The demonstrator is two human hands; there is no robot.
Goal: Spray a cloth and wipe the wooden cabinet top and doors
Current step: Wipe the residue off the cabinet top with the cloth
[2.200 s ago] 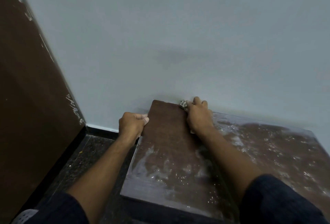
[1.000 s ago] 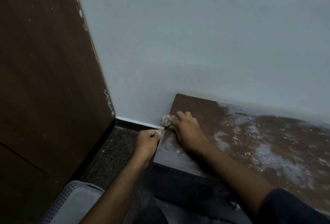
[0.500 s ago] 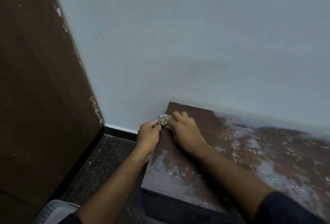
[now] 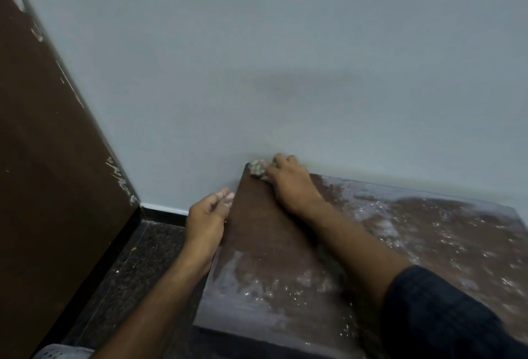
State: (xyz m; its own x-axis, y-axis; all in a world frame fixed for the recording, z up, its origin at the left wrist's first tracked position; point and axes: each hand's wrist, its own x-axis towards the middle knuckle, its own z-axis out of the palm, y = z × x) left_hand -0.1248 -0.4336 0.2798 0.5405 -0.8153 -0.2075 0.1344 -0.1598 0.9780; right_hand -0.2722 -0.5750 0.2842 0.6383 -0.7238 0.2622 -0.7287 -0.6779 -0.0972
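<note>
Since half a second ago our right hand (image 4: 288,184) carried the wadded cloth (image 4: 258,170) to the cabinet top (image 4: 257,227) far-left corner; left hand (image 4: 207,218), loosely curled, braces its left edge. Press flat, overlap strokes.

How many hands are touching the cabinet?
2. The right hand presses the cloth on the cabinet top at its far corner; the left hand rests against its left edge.
</note>
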